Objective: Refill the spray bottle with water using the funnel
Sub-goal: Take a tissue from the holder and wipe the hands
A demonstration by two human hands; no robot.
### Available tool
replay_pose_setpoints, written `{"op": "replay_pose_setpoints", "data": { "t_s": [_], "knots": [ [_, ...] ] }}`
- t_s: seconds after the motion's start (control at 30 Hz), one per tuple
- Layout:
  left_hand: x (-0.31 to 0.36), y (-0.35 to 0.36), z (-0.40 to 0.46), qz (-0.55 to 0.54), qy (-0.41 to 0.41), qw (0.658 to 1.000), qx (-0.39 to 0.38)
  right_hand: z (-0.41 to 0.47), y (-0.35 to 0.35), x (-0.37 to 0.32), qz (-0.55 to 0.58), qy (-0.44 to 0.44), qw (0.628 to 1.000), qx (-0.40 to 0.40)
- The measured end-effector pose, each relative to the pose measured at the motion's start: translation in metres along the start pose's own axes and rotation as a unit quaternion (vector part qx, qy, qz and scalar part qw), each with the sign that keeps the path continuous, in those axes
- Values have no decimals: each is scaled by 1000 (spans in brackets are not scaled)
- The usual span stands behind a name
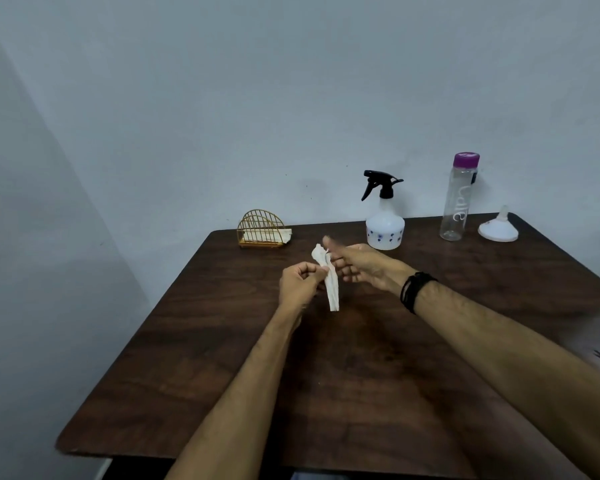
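Seen from a head-worn camera: a dark wood-grain table [361,393] set against a pale grey wall [257,98], with both forearms stretched out over its middle.

Left hand [300,282], fingers curled, pinching a crumpled white tissue [329,278] at about mid-length; lower end of the tissue hanging free above the tabletop. Right hand [357,265], thumb raised and fingers bent, gripping the upper part of the same tissue from the other side. Black bands [414,291] wrapped around the right wrist.

At the far edge of the table, standing upright: a clear water bottle [458,202] with a purple cap and white lettering down its side, apparently holding little or nothing, though hard to judge through the clear wall. Left of it and well apart, the white spray bottle [385,225], black trigger head screwed on, small blue marks on its rounded body, just beyond the right hand. Further left, near the far-left corner, a gold wire napkin holder [260,228] with white napkins lying in it. At the far-right corner, beside the water bottle, the white funnel [498,228], resting mouth-down with its spout pointing up.

Neither hand in contact with spray bottle, funnel or water bottle.
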State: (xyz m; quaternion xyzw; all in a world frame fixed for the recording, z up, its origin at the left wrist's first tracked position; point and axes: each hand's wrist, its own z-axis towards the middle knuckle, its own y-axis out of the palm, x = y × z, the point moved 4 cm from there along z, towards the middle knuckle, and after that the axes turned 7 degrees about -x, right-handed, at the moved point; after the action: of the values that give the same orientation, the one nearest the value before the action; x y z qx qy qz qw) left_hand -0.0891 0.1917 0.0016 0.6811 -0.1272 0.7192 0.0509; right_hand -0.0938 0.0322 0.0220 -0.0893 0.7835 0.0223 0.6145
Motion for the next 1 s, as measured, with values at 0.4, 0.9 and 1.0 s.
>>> {"op": "replay_pose_setpoints", "data": {
  "t_s": [0.4, 0.9, 1.0],
  "knots": [
    [-3, 7, -17, -77, -70, 995, -8, -33, -10, 15, 55, -58, 996, 33],
    [-10, 6, -24, -10, -120, 992, 31, -58, -35, 35, -21, 1, 988, 153],
    [-18, -8, -27, 116, -108, 984, 87, -69, -48, 36, -347, 3, 899, 269]
  ]
}}
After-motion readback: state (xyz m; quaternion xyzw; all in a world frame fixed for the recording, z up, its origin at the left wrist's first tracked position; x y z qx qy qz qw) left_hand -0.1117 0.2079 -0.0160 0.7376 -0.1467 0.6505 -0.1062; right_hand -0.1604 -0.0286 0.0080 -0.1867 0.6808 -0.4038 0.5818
